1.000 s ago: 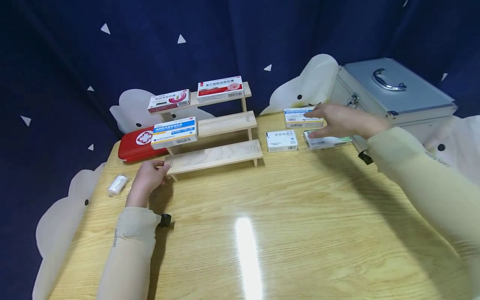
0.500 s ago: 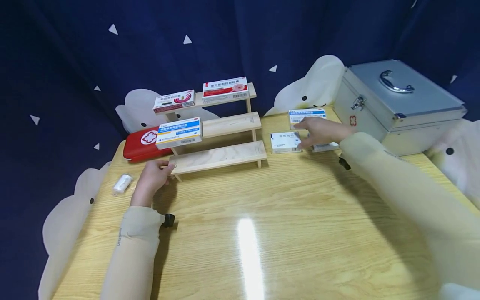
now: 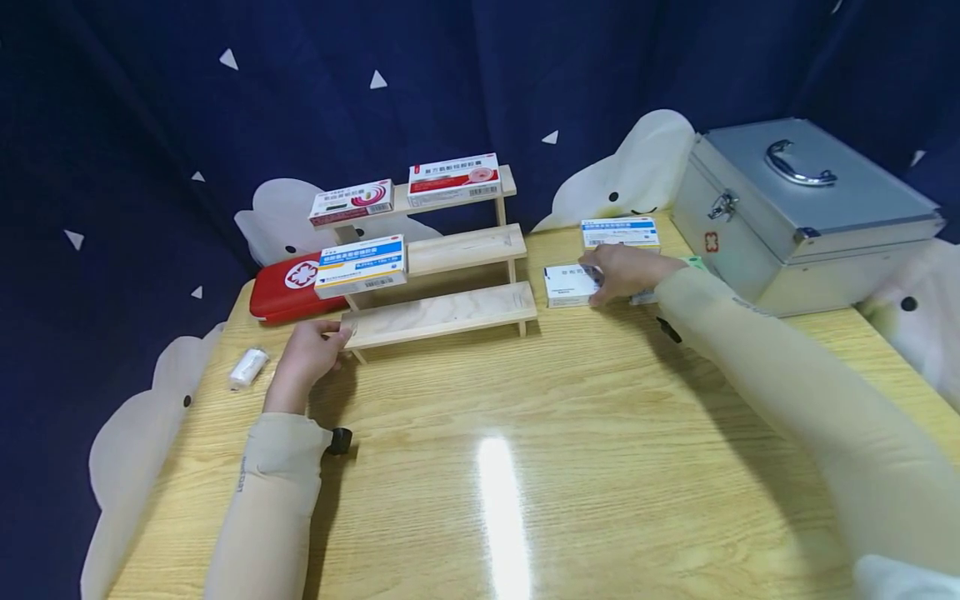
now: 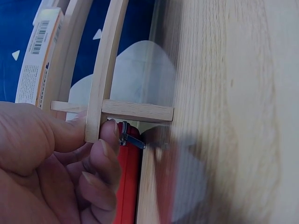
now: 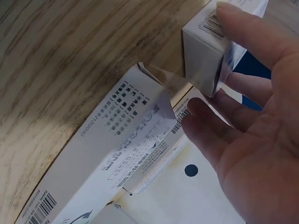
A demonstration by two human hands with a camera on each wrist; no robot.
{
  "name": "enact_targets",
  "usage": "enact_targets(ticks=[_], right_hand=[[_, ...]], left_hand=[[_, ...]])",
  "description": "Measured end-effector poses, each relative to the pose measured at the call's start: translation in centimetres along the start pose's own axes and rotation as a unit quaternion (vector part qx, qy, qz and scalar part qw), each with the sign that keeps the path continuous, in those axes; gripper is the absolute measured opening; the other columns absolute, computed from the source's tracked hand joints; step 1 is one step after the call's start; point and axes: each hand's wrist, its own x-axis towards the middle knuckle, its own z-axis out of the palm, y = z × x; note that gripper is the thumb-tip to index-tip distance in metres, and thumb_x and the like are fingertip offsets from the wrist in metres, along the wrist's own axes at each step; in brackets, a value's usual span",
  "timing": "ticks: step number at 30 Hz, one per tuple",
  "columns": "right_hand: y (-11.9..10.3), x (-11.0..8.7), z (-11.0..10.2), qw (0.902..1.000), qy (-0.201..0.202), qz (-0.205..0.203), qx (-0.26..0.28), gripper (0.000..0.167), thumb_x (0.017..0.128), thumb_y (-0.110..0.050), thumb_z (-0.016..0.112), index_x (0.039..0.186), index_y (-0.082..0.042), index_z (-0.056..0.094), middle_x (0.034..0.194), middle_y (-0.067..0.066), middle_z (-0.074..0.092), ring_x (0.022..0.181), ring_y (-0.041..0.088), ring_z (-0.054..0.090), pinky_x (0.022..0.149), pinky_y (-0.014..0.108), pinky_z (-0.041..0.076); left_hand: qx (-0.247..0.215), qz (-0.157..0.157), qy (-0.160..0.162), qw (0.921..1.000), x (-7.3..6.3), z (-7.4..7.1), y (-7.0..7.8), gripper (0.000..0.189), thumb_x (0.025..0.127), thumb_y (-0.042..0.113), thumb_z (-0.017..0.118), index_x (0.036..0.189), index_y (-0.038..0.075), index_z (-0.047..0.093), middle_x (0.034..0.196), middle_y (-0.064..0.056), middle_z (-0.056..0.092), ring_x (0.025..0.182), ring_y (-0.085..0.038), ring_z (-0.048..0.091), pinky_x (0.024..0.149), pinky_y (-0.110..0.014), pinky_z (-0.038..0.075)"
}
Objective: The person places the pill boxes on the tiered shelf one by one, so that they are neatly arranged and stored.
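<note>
A three-tier wooden rack (image 3: 450, 315) stands left of centre. My left hand (image 3: 309, 357) pinches the left end of its lowest shelf (image 4: 108, 56) between thumb and fingers. To the rack's right lies a white medicine box (image 3: 566, 287). My right hand (image 3: 633, 271) grips that box by its right end; in the right wrist view the thumb (image 5: 250, 30) presses the barcode side and fingers curl behind. A green-and-white medicine box (image 5: 107, 126), partly covered by the hand in the head view, lies beside it. Behind sits a blue-and-white medicine box (image 3: 621, 232).
Two red-and-white boxes, one left (image 3: 352, 204) and one right (image 3: 453, 182), top the rack; a blue-and-white box (image 3: 362, 267) occupies its middle shelf. A red first-aid pouch (image 3: 281, 292) and a small white wrapped roll (image 3: 248, 368) lie left. An aluminium case (image 3: 750, 225) stands back right.
My right hand has moved left from above the green-and-white box to the white box and taken hold of its end. The left hand stays on the rack; the head view shifted slightly.
</note>
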Motion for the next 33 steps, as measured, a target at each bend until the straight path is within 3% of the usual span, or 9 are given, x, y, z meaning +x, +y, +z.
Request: enact_targets(ticks=[8, 16, 22, 25, 33], right_hand=[[0.0, -0.2, -0.1, 0.9999, 0.012, 0.011, 0.000, 0.079, 0.086, -0.031, 0.078, 0.148, 0.001, 0.041, 0.137, 0.027, 0.047, 0.111, 0.033, 0.051, 0.100, 0.052, 0.039], [0.4, -1.5, -1.5, 0.9995, 0.028, 0.013, -0.007, 0.079, 0.086, -0.036, 0.077, 0.148, 0.000, 0.043, 0.128, 0.023, 0.052, 0.100, 0.030, 0.050, 0.091, 0.048, 0.042], [0.6, -3.3, -3.4, 0.9979, 0.062, 0.002, -0.017, 0.080, 0.086, -0.035, 0.077, 0.146, 0.005, 0.043, 0.120, 0.021, 0.053, 0.093, 0.029, 0.049, 0.081, 0.044, 0.042], [0.6, -4.0, -4.5, 0.9972, 0.074, -0.002, -0.012, 0.080, 0.086, -0.035, 0.076, 0.146, 0.006, 0.042, 0.118, 0.020, 0.052, 0.094, 0.030, 0.048, 0.082, 0.045, 0.042], [-0.7, -5.2, -6.5, 0.9960, 0.088, -0.007, 0.011, 0.085, 0.086, -0.043, 0.076, 0.151, -0.003, 0.038, 0.143, 0.023, 0.042, 0.116, 0.036, 0.048, 0.100, 0.055, 0.037]], left_hand=[[0.005, 0.003, -0.004, 1.0000, -0.2, -0.1, 0.0, 0.050, 0.105, 0.031, 0.050, 0.145, 0.002, 0.046, 0.099, -0.019, 0.060, 0.082, -0.030, 0.056, 0.077, -0.038, 0.038], [-0.001, 0.006, -0.007, 1.0000, -0.1, -0.1, 0.0, 0.049, 0.105, 0.029, 0.050, 0.145, 0.001, 0.046, 0.102, -0.020, 0.063, 0.080, -0.029, 0.055, 0.076, -0.037, 0.039], [0.002, 0.038, 0.005, 0.9993, 0.1, 0.0, -0.3, 0.045, 0.104, 0.025, 0.051, 0.139, -0.004, 0.050, 0.098, -0.021, 0.067, 0.073, -0.024, 0.059, 0.073, -0.036, 0.041], [0.003, 0.049, 0.006, 0.9988, 0.2, 0.0, -0.5, 0.043, 0.105, 0.023, 0.050, 0.137, -0.006, 0.051, 0.098, -0.021, 0.069, 0.071, -0.022, 0.060, 0.072, -0.035, 0.042], [0.004, 0.036, 0.001, 0.9993, 0.1, -0.1, -0.3, 0.046, 0.105, 0.025, 0.049, 0.140, -0.004, 0.049, 0.100, -0.020, 0.069, 0.074, -0.023, 0.058, 0.074, -0.037, 0.041]])
